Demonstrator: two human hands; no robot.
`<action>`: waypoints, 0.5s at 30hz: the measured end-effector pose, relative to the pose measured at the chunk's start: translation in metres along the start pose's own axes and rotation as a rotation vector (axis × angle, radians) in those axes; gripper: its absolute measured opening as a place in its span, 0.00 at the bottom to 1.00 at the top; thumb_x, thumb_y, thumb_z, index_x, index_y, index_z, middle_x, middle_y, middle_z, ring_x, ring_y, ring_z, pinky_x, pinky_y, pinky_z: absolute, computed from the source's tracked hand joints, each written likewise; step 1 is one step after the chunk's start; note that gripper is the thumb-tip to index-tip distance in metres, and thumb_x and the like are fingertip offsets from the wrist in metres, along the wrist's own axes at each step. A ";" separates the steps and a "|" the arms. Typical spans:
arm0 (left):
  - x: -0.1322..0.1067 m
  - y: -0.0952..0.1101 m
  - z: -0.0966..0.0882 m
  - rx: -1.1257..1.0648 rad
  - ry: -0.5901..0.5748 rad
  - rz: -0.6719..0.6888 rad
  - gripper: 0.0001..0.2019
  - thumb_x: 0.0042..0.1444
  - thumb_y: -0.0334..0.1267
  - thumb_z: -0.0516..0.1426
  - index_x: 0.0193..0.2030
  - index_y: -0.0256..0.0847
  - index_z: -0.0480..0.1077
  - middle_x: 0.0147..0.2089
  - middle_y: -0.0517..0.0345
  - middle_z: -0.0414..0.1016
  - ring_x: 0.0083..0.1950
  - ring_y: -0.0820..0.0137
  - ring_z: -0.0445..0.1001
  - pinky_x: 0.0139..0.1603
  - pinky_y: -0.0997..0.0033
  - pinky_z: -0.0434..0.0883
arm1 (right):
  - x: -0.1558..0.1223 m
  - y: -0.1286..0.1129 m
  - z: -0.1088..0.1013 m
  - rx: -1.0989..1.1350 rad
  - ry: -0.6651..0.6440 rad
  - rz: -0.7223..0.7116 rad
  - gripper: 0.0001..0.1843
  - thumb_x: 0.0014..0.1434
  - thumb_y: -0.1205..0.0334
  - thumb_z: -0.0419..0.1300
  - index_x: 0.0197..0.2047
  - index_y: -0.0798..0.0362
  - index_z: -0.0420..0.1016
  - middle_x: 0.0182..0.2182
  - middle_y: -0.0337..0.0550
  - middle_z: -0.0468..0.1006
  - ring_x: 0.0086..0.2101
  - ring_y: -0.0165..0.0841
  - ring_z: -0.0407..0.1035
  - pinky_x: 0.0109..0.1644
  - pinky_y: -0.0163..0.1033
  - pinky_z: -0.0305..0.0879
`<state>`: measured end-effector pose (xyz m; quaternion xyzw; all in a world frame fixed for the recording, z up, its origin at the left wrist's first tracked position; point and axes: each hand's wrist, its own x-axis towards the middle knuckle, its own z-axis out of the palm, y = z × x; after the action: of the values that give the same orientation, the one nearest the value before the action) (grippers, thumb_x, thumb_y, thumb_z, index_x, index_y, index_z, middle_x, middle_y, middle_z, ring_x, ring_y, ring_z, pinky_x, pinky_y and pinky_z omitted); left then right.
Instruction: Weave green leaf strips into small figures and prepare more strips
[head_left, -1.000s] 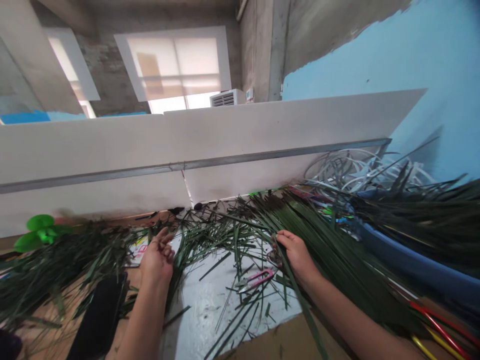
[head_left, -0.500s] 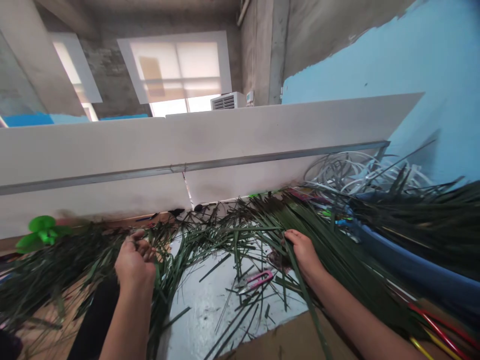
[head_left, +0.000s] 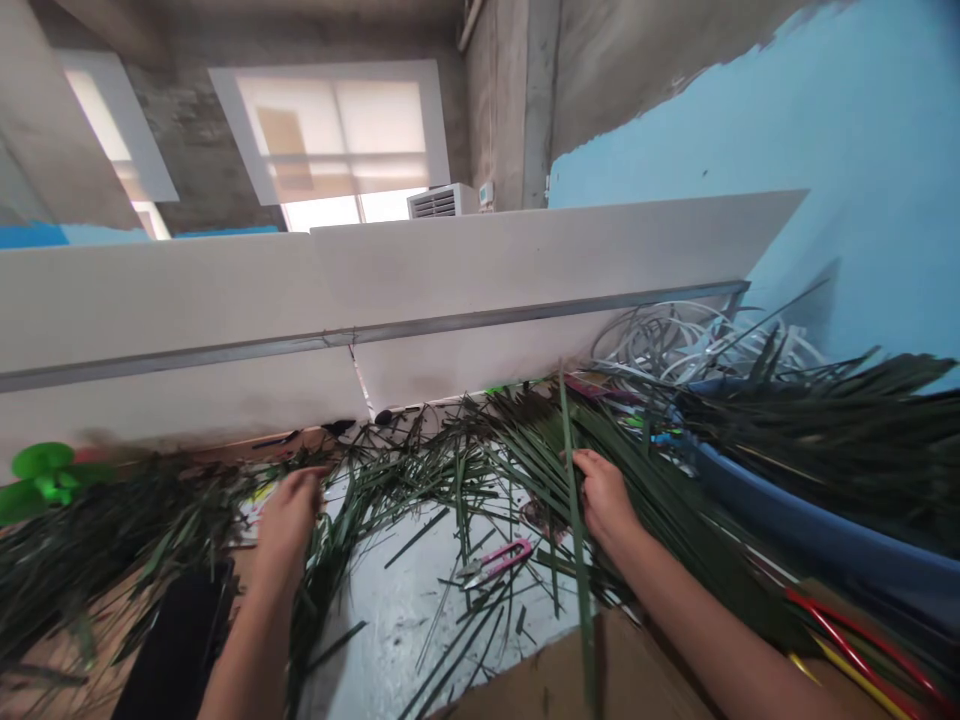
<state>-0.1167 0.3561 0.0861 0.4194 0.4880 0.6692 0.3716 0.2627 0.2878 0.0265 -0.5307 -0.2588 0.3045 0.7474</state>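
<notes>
My right hand [head_left: 604, 490] pinches a long green leaf strip [head_left: 579, 560], which stands nearly upright from the white work surface's far side down past the cardboard. Over the left heap of strips, my left hand [head_left: 289, 510] is slightly blurred, with its fingers curled in; anything between them is hidden. Pink-handled thread snips [head_left: 499, 562] lie on the white surface [head_left: 390, 600] between my hands, among loose cut strips. Just right of my right hand a thick bundle of long green leaves [head_left: 675, 530] runs diagonally.
A blue tub [head_left: 787, 500] full of dark leaves stands at the right, with coiled white strips [head_left: 667, 335] behind it. A green fan-shaped object [head_left: 49, 480] and a black item [head_left: 176, 640] are at the left. White panels [head_left: 487, 260] bound the back; cardboard [head_left: 585, 670] lies in front.
The leaf strip in my right hand has swung upright, its upper end rising above my fingers. My left hand has turned and its fingers now point right. The whole view has shifted slightly.
</notes>
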 end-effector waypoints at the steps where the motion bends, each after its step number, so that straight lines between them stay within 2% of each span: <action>1: -0.005 -0.004 0.008 0.071 -0.069 -0.012 0.13 0.41 0.18 0.60 0.29 0.39 0.78 0.21 0.61 0.74 0.24 0.66 0.70 0.25 0.74 0.62 | -0.003 0.000 0.003 -0.003 -0.014 0.003 0.14 0.40 0.48 0.65 0.24 0.49 0.71 0.16 0.32 0.68 0.20 0.32 0.61 0.24 0.37 0.56; 2: -0.011 -0.007 0.017 0.143 -0.135 -0.005 0.17 0.37 0.16 0.59 0.30 0.40 0.79 0.27 0.57 0.79 0.32 0.61 0.76 0.32 0.71 0.67 | -0.007 -0.001 0.006 -0.008 -0.030 0.004 0.14 0.40 0.48 0.66 0.24 0.49 0.70 0.16 0.31 0.67 0.18 0.30 0.59 0.23 0.36 0.54; 3: -0.020 -0.009 0.027 0.334 -0.240 0.073 0.21 0.36 0.17 0.59 0.34 0.44 0.81 0.37 0.54 0.82 0.43 0.56 0.77 0.41 0.67 0.69 | -0.012 -0.001 0.009 -0.015 -0.047 0.005 0.14 0.41 0.49 0.66 0.25 0.49 0.70 0.16 0.30 0.66 0.17 0.29 0.57 0.22 0.35 0.52; 5: -0.041 -0.013 0.046 0.590 -0.317 0.236 0.25 0.36 0.19 0.59 0.40 0.49 0.81 0.54 0.52 0.80 0.60 0.48 0.70 0.56 0.56 0.66 | -0.022 -0.002 0.015 -0.033 -0.085 0.008 0.15 0.43 0.50 0.67 0.25 0.49 0.68 0.16 0.29 0.64 0.16 0.27 0.56 0.20 0.34 0.49; 6: -0.053 -0.014 0.055 0.634 -0.355 0.275 0.26 0.37 0.21 0.58 0.42 0.50 0.81 0.58 0.52 0.78 0.64 0.48 0.67 0.60 0.52 0.63 | -0.027 -0.003 0.018 -0.044 -0.109 0.013 0.15 0.43 0.50 0.67 0.26 0.49 0.68 0.15 0.28 0.64 0.16 0.27 0.56 0.20 0.34 0.49; 8: -0.080 -0.017 0.072 0.575 -0.468 0.284 0.27 0.37 0.22 0.57 0.43 0.50 0.82 0.56 0.51 0.78 0.63 0.49 0.68 0.64 0.49 0.59 | -0.037 -0.004 0.023 -0.067 -0.163 0.033 0.15 0.45 0.50 0.68 0.27 0.49 0.68 0.15 0.27 0.63 0.15 0.27 0.56 0.18 0.33 0.48; 10: -0.105 -0.019 0.085 0.447 -0.630 0.219 0.28 0.35 0.22 0.56 0.43 0.50 0.82 0.54 0.52 0.79 0.61 0.51 0.69 0.65 0.52 0.59 | -0.047 -0.005 0.027 -0.085 -0.221 0.051 0.15 0.45 0.51 0.68 0.26 0.49 0.68 0.15 0.28 0.64 0.15 0.27 0.57 0.18 0.33 0.49; 12: -0.126 -0.020 0.095 0.350 -0.719 0.046 0.27 0.36 0.22 0.56 0.44 0.48 0.82 0.51 0.51 0.80 0.57 0.52 0.73 0.61 0.56 0.64 | -0.055 -0.006 0.031 -0.092 -0.279 0.062 0.15 0.45 0.51 0.69 0.25 0.50 0.68 0.16 0.29 0.66 0.15 0.27 0.58 0.18 0.33 0.51; 14: -0.141 -0.021 0.101 0.234 -0.783 -0.142 0.20 0.47 0.30 0.58 0.46 0.45 0.80 0.48 0.50 0.81 0.51 0.55 0.76 0.53 0.60 0.69 | -0.063 -0.007 0.035 -0.093 -0.329 0.069 0.15 0.44 0.51 0.69 0.24 0.50 0.69 0.17 0.31 0.67 0.17 0.27 0.60 0.20 0.34 0.55; 15: -0.147 -0.021 0.103 0.202 -0.791 -0.172 0.15 0.50 0.35 0.59 0.45 0.43 0.80 0.45 0.49 0.82 0.47 0.56 0.77 0.48 0.62 0.70 | -0.066 -0.007 0.036 -0.092 -0.349 0.073 0.16 0.44 0.51 0.69 0.23 0.50 0.68 0.17 0.31 0.67 0.17 0.27 0.60 0.21 0.34 0.57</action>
<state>0.0352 0.2637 0.0542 0.6361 0.4042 0.3719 0.5420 0.1933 0.2606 0.0397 -0.5123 -0.3788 0.4066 0.6548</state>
